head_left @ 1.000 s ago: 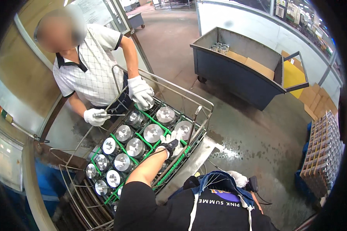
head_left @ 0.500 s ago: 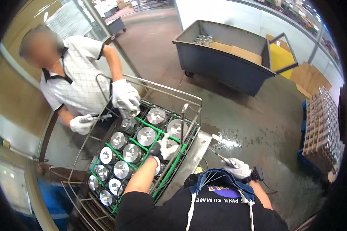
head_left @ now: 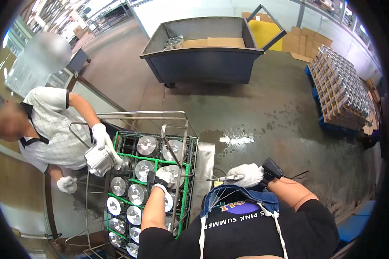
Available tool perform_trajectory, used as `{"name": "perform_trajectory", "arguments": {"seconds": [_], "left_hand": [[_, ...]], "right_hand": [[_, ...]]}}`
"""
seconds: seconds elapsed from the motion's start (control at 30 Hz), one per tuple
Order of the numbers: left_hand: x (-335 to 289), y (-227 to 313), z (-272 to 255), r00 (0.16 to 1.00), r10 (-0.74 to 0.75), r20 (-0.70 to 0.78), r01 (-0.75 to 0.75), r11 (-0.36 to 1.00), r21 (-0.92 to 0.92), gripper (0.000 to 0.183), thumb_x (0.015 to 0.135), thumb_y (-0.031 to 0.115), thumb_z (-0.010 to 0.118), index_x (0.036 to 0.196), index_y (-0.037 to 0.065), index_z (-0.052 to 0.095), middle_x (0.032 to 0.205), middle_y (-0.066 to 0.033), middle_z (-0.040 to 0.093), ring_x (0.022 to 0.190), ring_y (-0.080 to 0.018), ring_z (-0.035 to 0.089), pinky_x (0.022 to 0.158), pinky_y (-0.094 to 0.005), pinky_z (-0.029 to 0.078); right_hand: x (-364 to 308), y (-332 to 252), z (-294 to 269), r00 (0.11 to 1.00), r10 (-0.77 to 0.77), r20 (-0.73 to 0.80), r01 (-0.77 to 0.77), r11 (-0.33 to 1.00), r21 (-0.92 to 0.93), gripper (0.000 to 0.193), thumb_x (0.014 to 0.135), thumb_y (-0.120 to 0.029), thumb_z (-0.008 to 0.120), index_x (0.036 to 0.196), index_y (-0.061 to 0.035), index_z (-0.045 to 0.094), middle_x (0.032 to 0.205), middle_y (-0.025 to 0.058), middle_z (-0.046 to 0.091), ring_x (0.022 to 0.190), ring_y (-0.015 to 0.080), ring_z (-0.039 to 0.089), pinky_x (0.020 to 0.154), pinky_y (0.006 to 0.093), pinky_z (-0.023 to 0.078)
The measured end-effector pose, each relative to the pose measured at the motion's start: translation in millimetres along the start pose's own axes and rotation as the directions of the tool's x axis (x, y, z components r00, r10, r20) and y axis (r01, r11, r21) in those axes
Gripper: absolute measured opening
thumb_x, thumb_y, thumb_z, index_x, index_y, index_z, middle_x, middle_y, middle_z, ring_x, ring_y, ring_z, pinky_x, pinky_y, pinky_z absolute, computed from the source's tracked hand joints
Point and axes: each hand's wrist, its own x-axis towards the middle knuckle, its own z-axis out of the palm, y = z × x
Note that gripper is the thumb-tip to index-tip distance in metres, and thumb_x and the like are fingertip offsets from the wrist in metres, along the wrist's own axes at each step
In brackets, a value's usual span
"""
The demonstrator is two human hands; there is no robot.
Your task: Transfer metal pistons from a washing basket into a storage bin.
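Rows of shiny round metal pistons (head_left: 145, 171) stand in a wire basket with green-covered dividers (head_left: 159, 162). My left hand (head_left: 163, 176), in a white glove, is on a piston (head_left: 175, 173) in the basket's right column, fingers curled at its near side; the fingertips are partly hidden. Over the basket's right edge, my gloved right hand (head_left: 247, 175) grips a slender pointed hand tool (head_left: 222, 178), its tip aimed left toward that piston. Across the basket, a co-worker's gloved hand (head_left: 103, 137) holds another piston (head_left: 100, 160) raised at the rim; the co-worker's other hand (head_left: 67, 184) hangs lower.
Metal rails (head_left: 142, 115) rise around the basket. A metal ledge (head_left: 204, 162) runs along its right side. Beyond stands a dark wheeled bin (head_left: 199, 69) with cardboard and several metal parts inside. A stacked pallet of metal parts (head_left: 339, 93) is at right, on the wet floor.
The view has swung right and shifted. My right hand has brought the tool in toward the basket; my left hand stays at the right column. The co-worker has lifted a piston up and outward.
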Motion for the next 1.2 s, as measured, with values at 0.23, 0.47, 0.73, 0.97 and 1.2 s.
{"name": "perform_trajectory", "arguments": {"seconds": [0.23,0.47,0.73,0.97,1.2], "left_hand": [[-26.3,11.8,-16.3,0.96,0.087,-0.268,-0.08,0.996,0.037,0.039,0.072,-0.007,0.059,0.111,-0.003,0.062,0.083,-0.0134,0.07,0.069,-0.0222,0.068,0.056,-0.0351,0.055],[-130.0,51.2,-60.4,0.849,0.115,-0.516,-0.469,0.617,-0.633,0.045,0.074,-0.009,0.058,0.118,0.0,0.059,0.093,-0.0161,0.066,0.069,-0.0249,0.064,0.054,-0.0364,0.056],[-256.1,158.9,-8.4,0.409,0.633,-0.657,-0.912,0.3,-0.279,0.064,0.083,0.0,0.062,0.143,-0.002,0.039,0.115,-0.0283,0.063,0.092,-0.0274,0.068,0.075,-0.0344,0.059],[-227.5,188.8,69.7,0.448,0.754,-0.481,-0.871,0.248,-0.424,0.056,0.096,0.033,0.058,0.132,-0.009,0.05,0.12,-0.0275,0.063,0.109,-0.0323,0.065,0.091,-0.0421,0.055],[-184.8,218.2,127.1,0.742,0.645,-0.184,-0.397,0.202,-0.895,0.041,0.101,0.026,0.044,0.137,0.007,0.053,0.116,-0.0215,0.066,0.105,-0.0334,0.066,0.093,-0.0496,0.054]], "right_hand": [[-14.8,15.7,10.1,0.992,0.068,-0.107,-0.051,0.987,0.154,0.038,0.09,-0.051,0.059,0.103,-0.0166,0.069,0.099,0.01,0.07,0.09,0.0288,0.067,0.08,0.0373,0.052],[-27.4,-1.2,-26.2,0.995,-0.091,-0.05,0.1,0.963,0.249,0.038,0.089,-0.045,0.066,0.111,-0.0146,0.069,0.1,0.0109,0.07,0.094,0.0244,0.067,0.085,0.0349,0.051],[-53.3,34.7,-61.3,0.994,-0.091,0.058,0.031,0.757,0.653,0.027,0.085,-0.027,0.074,0.101,-0.0063,0.072,0.092,0.008,0.073,0.08,0.0109,0.066,0.071,0.0256,0.053],[-93.5,67.5,-87.8,0.968,0.036,-0.247,0.159,0.673,0.722,0.013,0.084,-0.012,0.073,0.093,-0.0029,0.072,0.087,0.0056,0.073,0.075,0.013,0.067,0.067,0.0271,0.058],[-145.3,113.6,-76.4,0.936,-0.056,-0.348,0.321,0.545,0.775,0.014,0.084,-0.019,0.074,0.092,-0.0077,0.074,0.089,0.0054,0.074,0.076,0.0131,0.068,0.062,0.025,0.055]]}}
